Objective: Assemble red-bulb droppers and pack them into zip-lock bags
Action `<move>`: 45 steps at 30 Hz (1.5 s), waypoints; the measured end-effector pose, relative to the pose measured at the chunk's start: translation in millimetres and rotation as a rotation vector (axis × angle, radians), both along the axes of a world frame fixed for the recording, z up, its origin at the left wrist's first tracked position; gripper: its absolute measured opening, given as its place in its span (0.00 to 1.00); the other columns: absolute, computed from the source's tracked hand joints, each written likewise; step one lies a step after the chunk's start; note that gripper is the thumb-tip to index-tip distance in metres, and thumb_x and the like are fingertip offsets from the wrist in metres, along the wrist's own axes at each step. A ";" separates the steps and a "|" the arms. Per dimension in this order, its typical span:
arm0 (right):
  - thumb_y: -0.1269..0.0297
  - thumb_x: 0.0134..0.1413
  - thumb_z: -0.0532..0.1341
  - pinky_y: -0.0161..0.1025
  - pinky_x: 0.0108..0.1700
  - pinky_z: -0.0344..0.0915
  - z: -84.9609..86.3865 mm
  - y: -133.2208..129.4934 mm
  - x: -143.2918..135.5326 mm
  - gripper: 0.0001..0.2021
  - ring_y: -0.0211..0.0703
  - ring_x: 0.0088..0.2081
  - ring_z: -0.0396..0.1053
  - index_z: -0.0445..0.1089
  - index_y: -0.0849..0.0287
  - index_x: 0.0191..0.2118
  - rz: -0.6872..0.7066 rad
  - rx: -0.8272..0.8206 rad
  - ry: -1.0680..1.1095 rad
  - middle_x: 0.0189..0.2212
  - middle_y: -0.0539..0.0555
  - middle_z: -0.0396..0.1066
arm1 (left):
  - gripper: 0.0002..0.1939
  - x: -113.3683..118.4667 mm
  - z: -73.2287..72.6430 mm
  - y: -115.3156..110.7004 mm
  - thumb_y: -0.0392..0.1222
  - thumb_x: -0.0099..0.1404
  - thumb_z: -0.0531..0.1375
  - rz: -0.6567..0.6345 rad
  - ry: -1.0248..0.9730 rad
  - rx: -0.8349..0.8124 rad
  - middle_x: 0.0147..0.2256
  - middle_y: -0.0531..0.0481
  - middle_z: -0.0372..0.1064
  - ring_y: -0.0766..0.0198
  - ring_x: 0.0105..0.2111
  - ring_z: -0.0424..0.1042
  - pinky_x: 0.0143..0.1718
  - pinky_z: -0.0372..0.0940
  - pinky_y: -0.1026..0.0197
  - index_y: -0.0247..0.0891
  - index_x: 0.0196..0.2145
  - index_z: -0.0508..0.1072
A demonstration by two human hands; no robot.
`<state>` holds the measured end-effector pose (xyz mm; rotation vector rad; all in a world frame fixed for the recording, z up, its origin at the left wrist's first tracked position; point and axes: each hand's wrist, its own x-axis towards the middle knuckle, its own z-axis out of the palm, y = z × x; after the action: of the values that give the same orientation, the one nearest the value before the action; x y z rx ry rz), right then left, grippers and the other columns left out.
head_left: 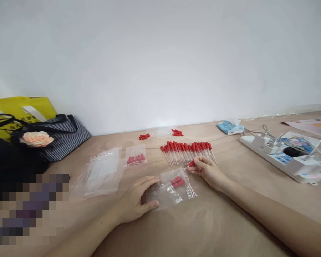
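In the head view, my right hand [204, 171] pinches a dropper with a red bulb [192, 164] beside the mouth of a clear zip bag [164, 198]. A pair of red-bulbed droppers [178, 181] lies inside that bag. My left hand [140, 196] lies at the bag's left end, thumb and fingers spread apart and touching the plastic. Just behind the right hand, a row of droppers [186, 147] with red bulbs and clear stems lies side by side. To the left of it is a filled zip bag [136, 156] of droppers.
A stack of zip bags [103, 175] lies on the left. Small red bulbs [144, 136] and more bulbs [177, 133] sit near the wall. Bags [69, 137] crowd the left edge. At right are a tissue pack [230, 127] and a power strip [278, 157] with cables.
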<state>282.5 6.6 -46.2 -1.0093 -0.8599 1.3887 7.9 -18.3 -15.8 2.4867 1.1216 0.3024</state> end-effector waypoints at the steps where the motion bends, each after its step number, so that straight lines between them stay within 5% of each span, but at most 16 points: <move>1: 0.55 0.34 0.67 0.33 0.28 0.64 0.8 -1.9 -1.3 0.17 0.35 0.23 0.68 0.62 0.59 0.27 0.041 0.010 -0.054 0.21 0.48 0.68 | 0.27 -0.7 -0.9 0.0 0.53 0.59 0.54 -0.002 0.000 0.004 0.54 0.47 0.57 0.54 0.54 0.55 0.54 0.53 0.49 0.43 0.54 0.57; 6: 0.56 0.35 0.67 0.28 0.16 0.54 1.5 -7.1 -5.3 0.16 0.26 0.15 0.57 0.67 0.61 0.29 0.230 0.102 -0.311 0.22 0.46 0.68 | 0.27 -1.6 -3.6 1.3 0.53 0.59 0.54 -0.003 0.004 0.023 0.55 0.47 0.57 0.54 0.55 0.55 0.54 0.53 0.49 0.44 0.54 0.56; 10: 0.54 0.33 0.67 0.28 0.17 0.55 -0.9 -6.9 -11.7 0.19 0.29 0.19 0.62 0.68 0.62 0.32 0.338 0.109 -0.360 0.26 0.50 0.71 | 0.26 0.2 -2.5 2.1 0.52 0.59 0.54 -0.016 -0.003 0.035 0.54 0.47 0.58 0.55 0.54 0.56 0.54 0.54 0.50 0.43 0.54 0.58; 14: 0.51 0.36 0.65 0.34 0.27 0.64 -4.0 -4.3 -21.2 0.19 0.37 0.25 0.69 0.68 0.63 0.29 0.317 0.126 -0.354 0.23 0.52 0.72 | 0.26 1.5 0.2 1.1 0.53 0.59 0.54 0.001 0.001 0.028 0.54 0.46 0.58 0.53 0.54 0.56 0.53 0.54 0.48 0.44 0.53 0.58; 20: 0.51 0.42 0.60 0.32 0.21 0.60 -6.4 -5.6 -24.2 0.16 0.33 0.18 0.63 0.68 0.61 0.28 0.287 0.176 -0.465 0.19 0.49 0.69 | 0.26 2.4 2.9 0.3 0.53 0.59 0.54 -0.001 0.005 0.010 0.54 0.46 0.58 0.53 0.54 0.56 0.53 0.54 0.47 0.44 0.53 0.58; 24: 0.54 0.45 0.58 0.31 0.20 0.56 -0.5 11.3 -0.4 0.13 0.32 0.17 0.59 0.67 0.59 0.26 0.076 0.247 -0.635 0.19 0.48 0.67 | 0.25 3.2 4.8 -0.4 0.52 0.59 0.54 -0.003 0.014 0.018 0.54 0.46 0.58 0.53 0.54 0.56 0.53 0.55 0.48 0.42 0.53 0.59; 29: 0.61 0.48 0.56 0.33 0.32 0.59 15.4 56.7 41.0 0.10 0.39 0.29 0.66 0.71 0.59 0.32 -0.284 0.187 -1.321 0.27 0.53 0.70 | 0.25 4.0 5.6 -0.6 0.52 0.59 0.54 0.000 0.015 0.028 0.53 0.46 0.59 0.54 0.53 0.57 0.53 0.55 0.49 0.42 0.52 0.60; 34: 0.56 0.47 0.57 0.35 0.37 0.58 18.6 86.2 43.6 0.17 0.42 0.35 0.67 0.71 0.59 0.40 -0.318 0.143 -1.459 0.35 0.57 0.68 | 0.24 2.9 3.8 -0.1 0.52 0.59 0.54 0.004 0.007 0.012 0.54 0.46 0.58 0.54 0.53 0.57 0.53 0.54 0.49 0.42 0.52 0.61; 45: 0.60 0.51 0.54 0.34 0.36 0.58 11.7 96.0 27.1 0.11 0.41 0.37 0.67 0.72 0.57 0.34 -0.277 0.131 -1.542 0.36 0.55 0.69 | 0.24 1.2 1.0 1.9 0.53 0.58 0.55 0.002 -0.042 0.012 0.53 0.46 0.60 0.53 0.53 0.58 0.53 0.54 0.48 0.43 0.51 0.62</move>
<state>309.6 102.6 -34.6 -1.9805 -1.7382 0.0727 9.1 -16.4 -14.8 2.4779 1.1084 0.3610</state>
